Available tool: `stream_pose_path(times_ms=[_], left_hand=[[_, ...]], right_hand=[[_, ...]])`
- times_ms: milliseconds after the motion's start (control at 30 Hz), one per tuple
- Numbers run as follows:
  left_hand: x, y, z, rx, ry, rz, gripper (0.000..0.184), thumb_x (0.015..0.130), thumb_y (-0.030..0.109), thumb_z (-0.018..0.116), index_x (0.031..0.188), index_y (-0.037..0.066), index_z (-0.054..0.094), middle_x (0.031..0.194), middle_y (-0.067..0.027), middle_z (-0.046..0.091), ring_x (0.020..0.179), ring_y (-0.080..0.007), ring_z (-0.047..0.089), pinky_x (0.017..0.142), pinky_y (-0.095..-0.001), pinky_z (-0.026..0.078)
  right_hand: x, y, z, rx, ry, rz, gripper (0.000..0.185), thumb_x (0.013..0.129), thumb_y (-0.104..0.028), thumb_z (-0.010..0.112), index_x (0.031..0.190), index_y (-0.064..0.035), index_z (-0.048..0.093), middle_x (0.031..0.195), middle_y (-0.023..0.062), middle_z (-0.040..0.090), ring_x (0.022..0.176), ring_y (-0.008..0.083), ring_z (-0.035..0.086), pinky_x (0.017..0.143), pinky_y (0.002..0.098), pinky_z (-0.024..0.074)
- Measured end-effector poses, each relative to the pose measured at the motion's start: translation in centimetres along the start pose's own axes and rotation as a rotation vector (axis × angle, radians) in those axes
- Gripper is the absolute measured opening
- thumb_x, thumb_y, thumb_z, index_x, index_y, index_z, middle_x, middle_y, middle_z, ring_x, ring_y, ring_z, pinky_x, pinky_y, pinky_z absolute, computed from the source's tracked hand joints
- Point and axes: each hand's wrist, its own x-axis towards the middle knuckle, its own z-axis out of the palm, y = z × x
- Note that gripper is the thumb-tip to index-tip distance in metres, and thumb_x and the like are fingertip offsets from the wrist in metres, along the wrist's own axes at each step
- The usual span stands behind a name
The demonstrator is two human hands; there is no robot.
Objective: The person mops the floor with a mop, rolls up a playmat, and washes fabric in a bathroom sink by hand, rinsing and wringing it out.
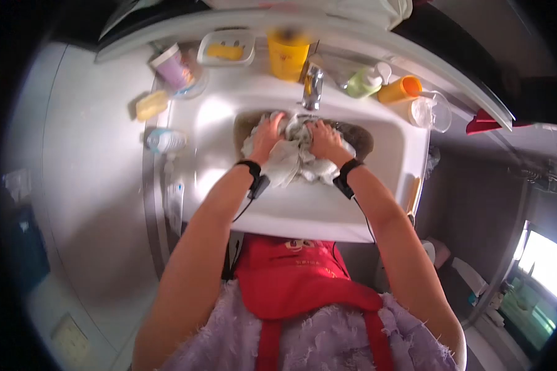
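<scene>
A bunched white cloth (284,166) lay in the middle of the sink (220,164), partly down in murky water (362,141) that showed past it at three o'clock, with the tap (312,86) just beyond at twelve. The left hand (268,139) rested on the heap at ten o'clock and the right hand (328,142) at two, both touching it with the fingers pressed among the folds; how tightly they were closed could not be told, since the fabric hid part of the fingers. The cloth looked soft and limp, with no stiffness to hold a shape, and it was probably heavier than when dry, soaked as it seemed. Wet folds would likely have slid over one another and against the smooth sink wall, so a pinch at one edge seemed a poor hold; gathering a thick bunch into each palm, at nine and three o'clock, promised better control. The loose flap at seven o'clock lay spread towards the near rim and offered a second place to grasp. It seemed hardly fragile, though a thin weave could have stretched under a hard twist.
</scene>
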Motion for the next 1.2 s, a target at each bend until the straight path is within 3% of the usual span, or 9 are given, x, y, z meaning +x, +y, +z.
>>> stream_pose_path(times_ms=[167, 367, 433, 500, 533, 633, 700, 967, 1200], left_hand=[[-2.9, 8.1, -8.9, -0.211, 0.274, 0.176, 0.060, 0.071, 0.017, 0.073, 0.126, 0.014, 0.049, 0.115, -0.0173, 0.056, 0.103, -0.0404, 0.050, 0.092, -0.0479, 0.039], [-11.1, 7.5, -12.8, -0.102, 0.250, 0.440, 0.058, 0.073, 0.021, 0.073, 0.126, 0.013, 0.050, 0.120, -0.0144, 0.050, 0.115, -0.0370, 0.042, 0.100, -0.0504, 0.033], [-12.5, 4.6, -12.5, -0.029, 0.273, 0.525, 0.059, 0.075, 0.028, 0.073, 0.127, 0.012, 0.049, 0.127, -0.0151, 0.047, 0.121, -0.0368, 0.040, 0.102, -0.0505, 0.031], [-11.6, 2.8, -11.1, -0.082, 0.307, 0.071, 0.071, 0.075, 0.043, 0.072, 0.133, 0.011, 0.046, 0.134, -0.0192, 0.042, 0.127, -0.0392, 0.035, 0.105, -0.0507, 0.029], [-11.1, 2.1, -10.4, -0.110, 0.318, -0.158, 0.078, 0.075, 0.050, 0.071, 0.136, 0.010, 0.044, 0.137, -0.0213, 0.040, 0.130, -0.0404, 0.033, 0.106, -0.0508, 0.028], [-8.4, 7.9, -11.5, -0.832, 0.067, -0.707, 0.100, 0.070, 0.067, 0.067, 0.144, 0.007, 0.036, 0.141, -0.0281, 0.033, 0.135, -0.0444, 0.026, 0.109, -0.0520, 0.025], [-5.2, 0.3, 1.5, -0.155, 0.168, -0.471, 0.104, 0.069, 0.067, 0.067, 0.141, -0.002, 0.037, 0.144, -0.0308, 0.025, 0.134, -0.0464, 0.024, 0.105, -0.0550, 0.029], [-0.5, 2.0, 0.2, 0.140, -0.024, -0.106, 0.066, 0.075, 0.035, 0.067, 0.128, 0.001, 0.050, 0.138, -0.0274, 0.028, 0.120, -0.0458, 0.034, 0.090, -0.0638, 0.036], [-0.2, 2.6, -3.2, -0.102, 0.041, 0.018, 0.048, 0.078, 0.019, 0.067, 0.123, 0.007, 0.053, 0.131, -0.0220, 0.039, 0.121, -0.0442, 0.041, 0.092, -0.0594, 0.040]], right_hand=[[-4.7, -1.2, -3.2, 0.012, 0.416, -0.113, 0.070, 0.061, -0.013, 0.074, 0.127, -0.0168, 0.049, 0.120, 0.0117, 0.046, 0.115, 0.0328, 0.048, 0.090, 0.0468, 0.0468], [-13.9, 0.7, -2.9, -0.012, 0.214, -0.386, 0.085, 0.061, -0.036, 0.084, 0.135, -0.0207, 0.045, 0.135, 0.0149, 0.038, 0.128, 0.0375, 0.037, 0.102, 0.0483, 0.0397], [-14.9, 3.2, -2.1, 0.264, 0.285, -0.153, 0.082, 0.067, -0.042, 0.083, 0.137, -0.0209, 0.044, 0.140, 0.0146, 0.035, 0.131, 0.0370, 0.036, 0.103, 0.0468, 0.0392], [-13.8, 4.4, -1.5, 0.508, 0.521, 0.254, 0.078, 0.070, -0.044, 0.081, 0.136, -0.0202, 0.046, 0.140, 0.0159, 0.034, 0.130, 0.0368, 0.037, 0.102, 0.0461, 0.0401], [-13.8, 4.2, -2.9, 0.978, 0.291, 0.680, 0.081, 0.072, -0.049, 0.079, 0.139, -0.0204, 0.043, 0.141, 0.0196, 0.031, 0.127, 0.0364, 0.041, 0.101, 0.0445, 0.0415], [-7.5, 5.2, 5.7, 1.549, 0.004, 0.170, 0.091, 0.069, -0.053, 0.079, 0.143, -0.0219, 0.036, 0.143, 0.0217, 0.025, 0.129, 0.0393, 0.035, 0.102, 0.0454, 0.0404], [-5.7, -1.4, 4.7, 0.716, 0.256, 0.689, 0.093, 0.067, -0.048, 0.079, 0.144, -0.0227, 0.033, 0.146, 0.0191, 0.022, 0.132, 0.0423, 0.027, 0.101, 0.0506, 0.0391], [1.0, -0.4, 5.0, -0.195, 0.324, 0.058, 0.067, 0.066, -0.034, 0.075, 0.124, -0.0128, 0.049, 0.135, 0.0173, 0.037, 0.126, 0.0383, 0.035, 0.094, 0.0514, 0.0417], [-0.6, -0.6, -1.7, 0.089, 0.229, -0.010, 0.059, 0.067, -0.026, 0.075, 0.117, -0.0037, 0.052, 0.130, 0.0197, 0.042, 0.120, 0.0408, 0.041, 0.094, 0.0486, 0.0445]])
